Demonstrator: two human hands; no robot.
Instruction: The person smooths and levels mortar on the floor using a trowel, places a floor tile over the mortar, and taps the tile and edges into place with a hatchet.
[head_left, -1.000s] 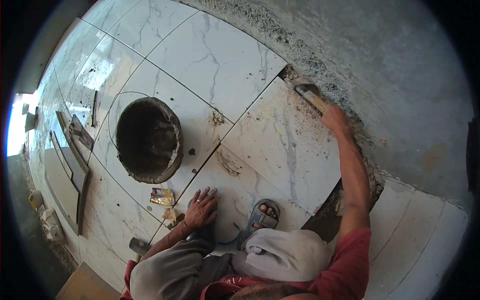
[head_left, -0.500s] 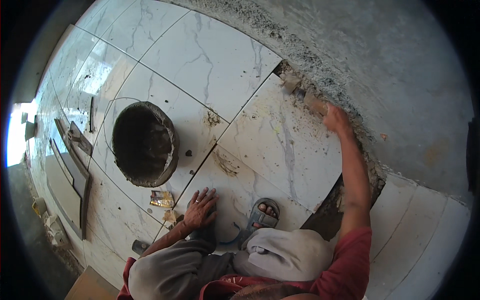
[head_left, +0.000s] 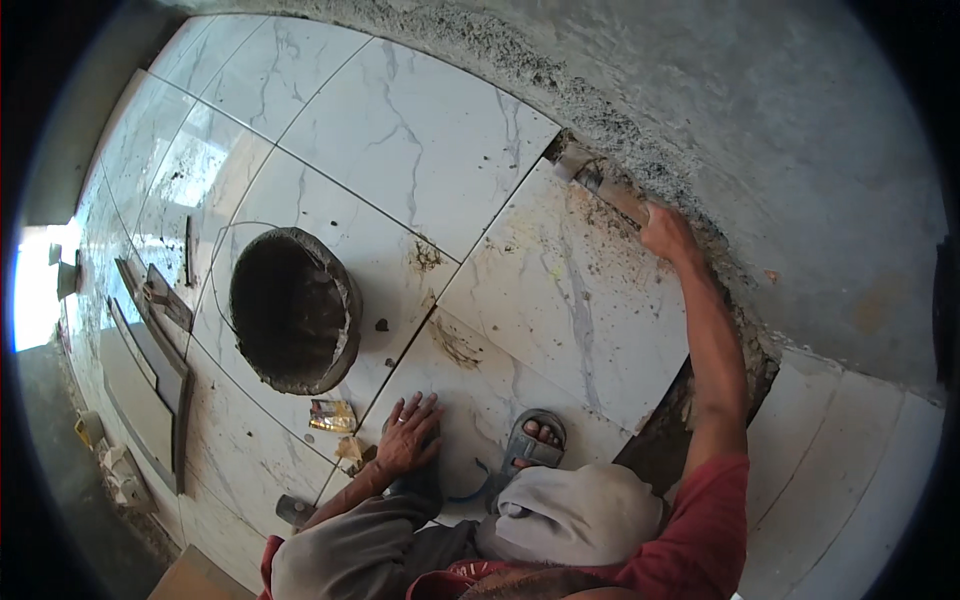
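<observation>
My right hand [head_left: 668,236] is closed round the end of a wooden-handled tool [head_left: 622,201]. Its short, pale head lies in the rubble-filled gap between the floor tile [head_left: 560,285] and the rough wall foot; I cannot make out whether it is a trowel or a scraper. Crumbs of mortar [head_left: 597,222] lie scattered on the tile beside the tool. My left hand [head_left: 405,440] rests over my left foot, fingers spread and holding nothing. My right foot, in a grey sandal [head_left: 537,440], stands flat on the tiles.
A mortar-crusted black bucket [head_left: 345,345] with a wire handle stands left of centre. Beside it lie a yellow packet [head_left: 332,415] and cut tile pieces [head_left: 130,390] further left. An open, untiled strip [head_left: 655,435] runs under my right forearm. A grey wall [head_left: 800,200] rises at right.
The tool's head, blurred before, shows more sharply and sits slightly further up and left in the gap. The whole view has shifted a little. My left hand stays on my foot.
</observation>
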